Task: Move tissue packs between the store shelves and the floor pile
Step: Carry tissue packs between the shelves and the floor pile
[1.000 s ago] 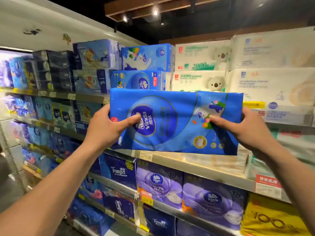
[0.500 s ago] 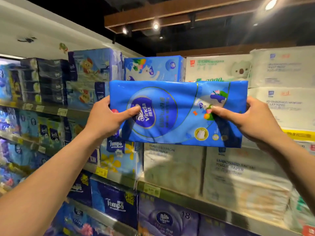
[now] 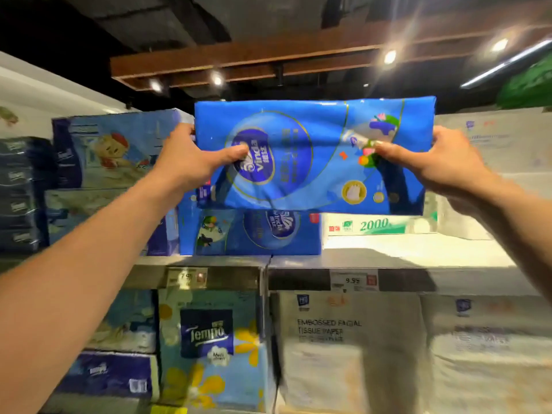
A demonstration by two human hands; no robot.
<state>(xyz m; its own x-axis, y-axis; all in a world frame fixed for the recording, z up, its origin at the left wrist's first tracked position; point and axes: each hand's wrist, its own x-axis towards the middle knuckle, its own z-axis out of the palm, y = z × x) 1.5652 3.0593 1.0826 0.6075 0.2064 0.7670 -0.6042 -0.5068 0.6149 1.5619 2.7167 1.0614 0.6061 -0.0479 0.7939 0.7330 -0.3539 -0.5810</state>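
Overhead, at arm's length, a blue Vinda tissue pack (image 3: 313, 156) is held in the air in front of the store's top shelf (image 3: 227, 260). Its long side is level and its printed face is toward the camera. The left hand (image 3: 191, 159) grips the pack's left end and the right hand (image 3: 442, 162) grips its right end. On each hand the thumb presses across the front while the other fingers (image 3: 185, 131) curl round the end, so both hands are clamped on the pack. The wrapper creases between the 2 thumbs.

Just below and behind it, a second blue Vinda pack (image 3: 257, 234) stands on the top shelf; whether the 2 packs touch cannot be told. To the right of that one lies a white pack marked 2000 (image 3: 379, 227) in green. To the left is a pale blue pack with a cartoon bear (image 3: 113, 147).

The shelf edge carries 2 price tags (image 3: 354, 280). Beneath it sit a Tempo pack (image 3: 209, 339) with yellow flowers and a white pack printed EMBOSSED FACIAL TISSUE PAPER (image 3: 343, 354). A wooden ceiling beam (image 3: 268, 55) with spotlights runs above.
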